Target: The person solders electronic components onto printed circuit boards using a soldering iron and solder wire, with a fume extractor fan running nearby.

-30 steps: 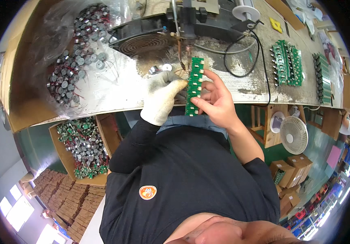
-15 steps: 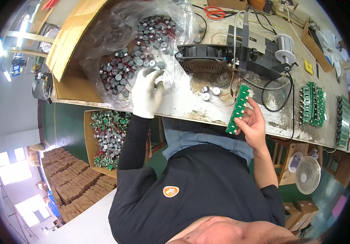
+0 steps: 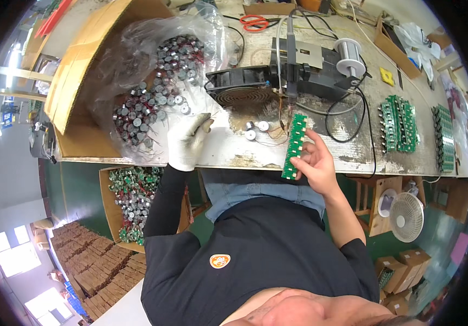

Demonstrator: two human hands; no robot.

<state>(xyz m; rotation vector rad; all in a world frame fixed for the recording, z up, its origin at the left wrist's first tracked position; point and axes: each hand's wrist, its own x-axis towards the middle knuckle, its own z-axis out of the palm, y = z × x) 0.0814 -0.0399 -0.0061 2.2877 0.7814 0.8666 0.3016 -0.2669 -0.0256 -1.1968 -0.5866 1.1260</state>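
Note:
My left hand (image 3: 186, 142), in a white glove, hovers over the table's front part, just right of a heap of small round motors (image 3: 136, 111) with thin wires. Its thumb and fingers are drawn together; whatever they pinch is too small to make out. My bare right hand (image 3: 316, 165) grips a long green circuit board (image 3: 295, 145) by its lower part, thumb on top, holding it tilted over the table edge. Between my hands lie three loose small motors (image 3: 263, 126) with thin wires. Right above the board stands the thin upright tip of a soldering machine (image 3: 291, 70).
A black fan (image 3: 242, 89) stands left of the machine, a solder wire spool (image 3: 349, 57) to its right. Stacked circuit boards (image 3: 400, 125) sit at the right. An open cardboard box (image 3: 84, 70) and clear plastic bag surround the motor heap. Red scissors (image 3: 254, 23) lie behind.
My left hand has drawn back from the motor heap toward the table's front edge. The right hand still holds the board near the machine's tip. The whole view has shifted slightly.

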